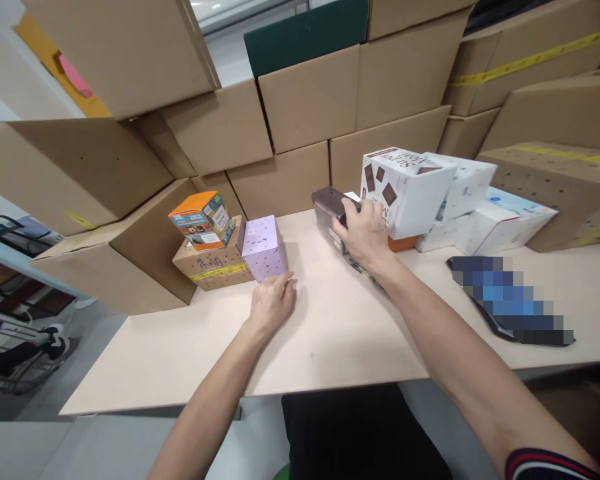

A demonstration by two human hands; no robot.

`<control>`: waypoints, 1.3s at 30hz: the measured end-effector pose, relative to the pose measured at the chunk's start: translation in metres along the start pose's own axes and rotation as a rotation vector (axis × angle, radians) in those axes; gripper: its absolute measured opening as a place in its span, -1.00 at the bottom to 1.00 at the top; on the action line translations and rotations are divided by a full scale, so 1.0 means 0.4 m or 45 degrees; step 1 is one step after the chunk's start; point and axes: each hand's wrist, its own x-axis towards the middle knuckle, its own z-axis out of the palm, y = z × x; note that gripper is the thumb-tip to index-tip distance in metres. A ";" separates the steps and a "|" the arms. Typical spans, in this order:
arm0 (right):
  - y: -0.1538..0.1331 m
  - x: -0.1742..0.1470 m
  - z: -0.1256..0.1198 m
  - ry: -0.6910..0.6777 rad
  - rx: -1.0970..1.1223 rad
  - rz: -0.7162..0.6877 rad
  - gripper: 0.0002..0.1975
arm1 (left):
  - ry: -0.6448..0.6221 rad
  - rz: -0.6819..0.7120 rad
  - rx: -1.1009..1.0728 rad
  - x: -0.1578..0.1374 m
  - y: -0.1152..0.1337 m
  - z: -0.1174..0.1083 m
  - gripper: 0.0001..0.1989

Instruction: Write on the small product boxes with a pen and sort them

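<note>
My right hand (367,233) is closed over the top of a dark brown box (330,203), thumb on the near side and fingers over the top. The box stands left of a large white box printed with chocolate squares (405,190). My left hand (273,303) rests on the table with its fingers curled together; whether something small is between them is hidden. Just beyond it stands a lilac dotted box (264,247), close to the fingertips. Left of that, a small orange and blue box (203,220) sits on a brown carton with yellow tape (215,270).
Stacked brown cartons (307,93) wall off the table's back, with more at the left (130,253) and right (555,193). Several white boxes (510,220) lie beside the chocolate-print box. A dark device with a blurred screen (513,303) lies on the table (325,347) at right.
</note>
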 end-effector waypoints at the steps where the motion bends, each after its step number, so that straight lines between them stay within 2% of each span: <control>1: -0.001 0.003 -0.016 0.045 0.060 -0.013 -0.53 | 0.071 0.010 -0.048 0.000 -0.003 -0.002 -0.69; 4: -0.001 0.005 -0.086 0.133 0.315 -0.042 -0.54 | 0.348 0.024 -0.275 -0.002 -0.007 -0.020 -0.73; 6: 0.005 -0.003 -0.135 0.070 0.566 -0.069 -0.57 | 0.565 -0.035 -0.465 -0.002 -0.008 -0.042 -0.75; 9: 0.023 -0.034 -0.173 -0.252 0.958 -0.119 -0.59 | 0.835 -0.199 -0.836 0.001 -0.011 -0.076 -0.76; 11: 0.041 -0.064 -0.167 -0.510 1.109 -0.159 -0.59 | 0.890 -0.274 -1.066 0.005 -0.013 -0.090 -0.75; 13: 0.059 -0.092 -0.146 -0.671 1.148 -0.210 -0.62 | 0.821 -0.307 -1.170 0.007 -0.012 -0.095 -0.72; 17: 0.085 -0.121 -0.113 -0.735 1.141 -0.218 -0.60 | 0.514 -0.279 -1.067 0.002 -0.003 -0.088 -0.62; 20: 0.095 -0.118 -0.119 -0.800 1.118 -0.133 -0.48 | 0.337 -0.245 -0.993 -0.003 -0.004 -0.085 -0.53; 24: 0.102 -0.110 -0.137 -0.933 1.042 -0.041 -0.28 | 0.139 -0.228 -1.089 0.000 -0.019 -0.089 -0.44; 26: 0.103 -0.111 -0.137 -0.958 1.021 -0.033 -0.28 | 0.102 -0.216 -1.131 0.003 -0.026 -0.088 -0.43; 32: 0.092 -0.120 -0.115 -0.829 0.941 0.019 -0.35 | 0.070 -0.276 -1.261 0.009 -0.028 -0.076 -0.44; 35: 0.086 -0.125 -0.102 -0.885 1.019 0.117 -0.39 | 0.034 -0.363 -1.331 0.011 -0.023 -0.071 -0.48; 39: 0.089 -0.132 -0.080 -1.026 1.172 0.154 -0.52 | -0.054 -0.535 -1.458 0.013 -0.006 -0.065 -0.66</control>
